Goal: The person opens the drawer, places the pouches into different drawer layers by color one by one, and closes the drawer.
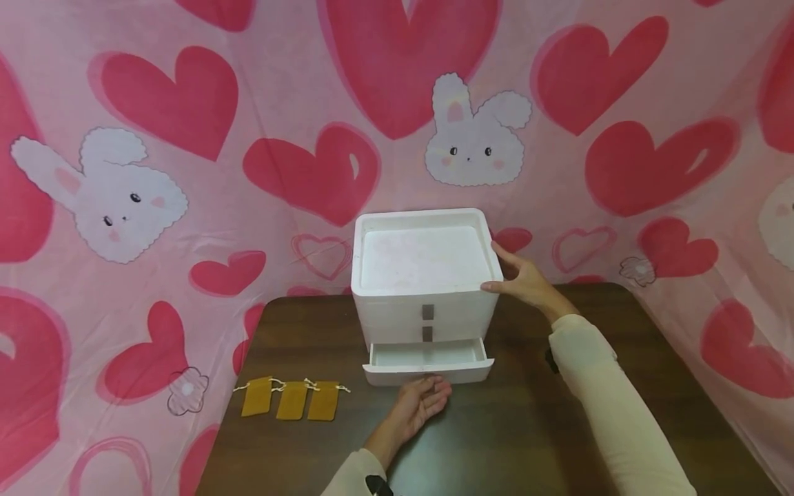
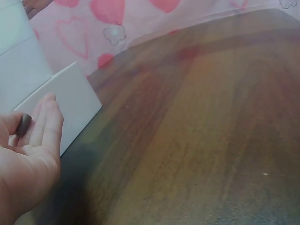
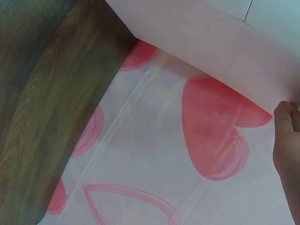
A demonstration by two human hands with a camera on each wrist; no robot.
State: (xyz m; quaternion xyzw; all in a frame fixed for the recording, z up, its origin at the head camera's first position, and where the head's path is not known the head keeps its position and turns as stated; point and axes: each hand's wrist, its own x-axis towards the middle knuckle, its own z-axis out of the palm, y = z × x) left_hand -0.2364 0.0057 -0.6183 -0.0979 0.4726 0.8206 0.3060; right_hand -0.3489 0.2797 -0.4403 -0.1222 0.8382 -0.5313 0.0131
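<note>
A white drawer cabinet (image 1: 428, 262) stands on the dark wooden table, its lowest drawer (image 1: 428, 375) pulled out and no contents showing inside. My left hand (image 1: 418, 406) is palm up at that drawer's front. In the left wrist view its thumb and fingers pinch a small dark pull tab (image 2: 23, 124). My right hand (image 1: 524, 279) grips the cabinet's upper right edge, thumb over the rim near the front corner. Its other fingers lie along the side and are partly hidden.
Three mustard-yellow drawstring pouches (image 1: 291, 401) lie in a row left of the cabinet. Two upper drawers with grey tabs (image 1: 428, 312) are closed. A pink cloth (image 1: 279, 83) with hearts and rabbits hangs behind the wooden table (image 1: 496, 441).
</note>
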